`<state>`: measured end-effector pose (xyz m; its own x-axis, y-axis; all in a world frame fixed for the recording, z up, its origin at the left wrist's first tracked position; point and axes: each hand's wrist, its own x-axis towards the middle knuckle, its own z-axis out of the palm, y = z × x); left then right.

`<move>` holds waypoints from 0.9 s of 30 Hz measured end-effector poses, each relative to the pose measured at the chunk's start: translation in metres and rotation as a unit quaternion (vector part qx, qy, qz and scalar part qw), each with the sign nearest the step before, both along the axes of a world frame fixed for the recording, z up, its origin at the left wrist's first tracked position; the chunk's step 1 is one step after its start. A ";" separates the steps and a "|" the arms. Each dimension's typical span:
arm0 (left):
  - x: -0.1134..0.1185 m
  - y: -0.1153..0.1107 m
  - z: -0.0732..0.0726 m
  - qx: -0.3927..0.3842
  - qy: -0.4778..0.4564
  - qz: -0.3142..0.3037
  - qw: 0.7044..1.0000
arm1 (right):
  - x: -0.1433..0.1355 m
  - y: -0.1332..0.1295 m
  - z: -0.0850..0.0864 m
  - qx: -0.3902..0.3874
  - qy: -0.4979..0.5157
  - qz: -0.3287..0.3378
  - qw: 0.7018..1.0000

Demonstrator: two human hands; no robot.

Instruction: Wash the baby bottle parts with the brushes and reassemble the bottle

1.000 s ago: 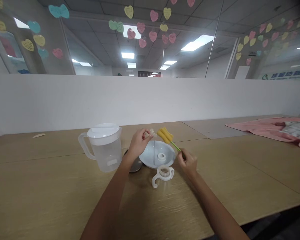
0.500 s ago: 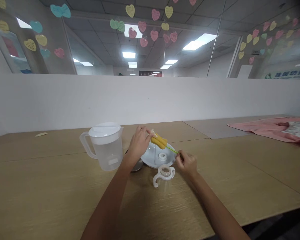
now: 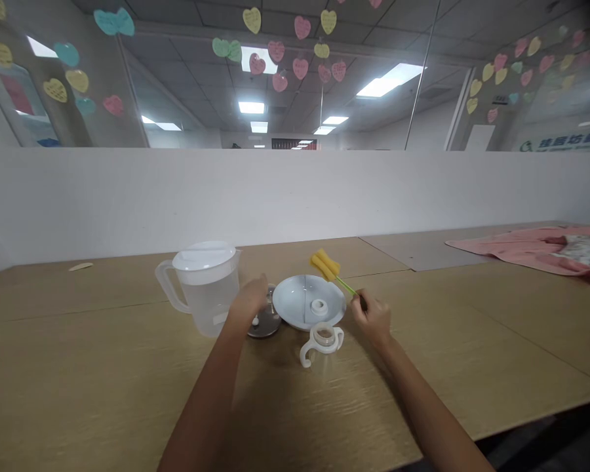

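A sponge bottle brush (image 3: 326,265) with a yellow head and a thin green stem points up and left above the white bowl. My right hand (image 3: 372,316) is closed round its handle end. On the left, my left hand (image 3: 250,300) hovers at a dark round dish (image 3: 264,328), between the pitcher and the bowl. Its fingers are blurred, so what they hold is unclear. Small white and clear pieces show in the dish. Inside the white bowl (image 3: 292,311) lies a white ring (image 3: 319,307). A clear baby bottle with white handles (image 3: 323,337) stands in front of the bowl.
A lidded translucent pitcher (image 3: 207,288) stands at the left, beside my left hand. A pink cloth (image 3: 501,246) lies far right on the wooden table (image 3: 128,387). A low white wall (image 3: 295,196) with glass above it runs behind.
My left hand has left the brush's sponge tip and moved down and left to the dark dish. The brush head has shifted slightly right and up, still in my right hand.
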<state>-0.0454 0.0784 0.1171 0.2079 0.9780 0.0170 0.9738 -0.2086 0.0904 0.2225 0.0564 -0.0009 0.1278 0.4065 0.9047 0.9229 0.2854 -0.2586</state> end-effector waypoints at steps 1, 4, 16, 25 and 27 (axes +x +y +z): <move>0.000 0.003 -0.003 -0.010 0.009 0.003 1.000 | 0.000 0.000 0.000 -0.002 -0.001 -0.001 1.000; -0.001 0.010 -0.013 -0.021 0.030 0.005 0.999 | 0.000 0.001 -0.001 -0.007 -0.004 0.000 1.000; 0.000 0.023 -0.025 0.007 0.047 -0.020 0.999 | 0.002 0.010 -0.002 -0.032 0.032 -0.016 0.999; 0.052 0.008 -0.034 0.027 -0.039 -0.191 0.980 | 0.005 0.013 -0.003 -0.039 0.065 -0.027 0.997; 0.065 0.009 -0.046 0.011 -0.040 -0.206 0.978 | 0.004 0.014 -0.004 -0.042 0.053 -0.025 0.997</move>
<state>0.0196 0.0871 0.0711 0.5811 0.8108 0.0700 0.7967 -0.5843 0.1545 0.2269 0.0701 -0.0051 0.2427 0.4707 0.8482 0.9013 0.2139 -0.3766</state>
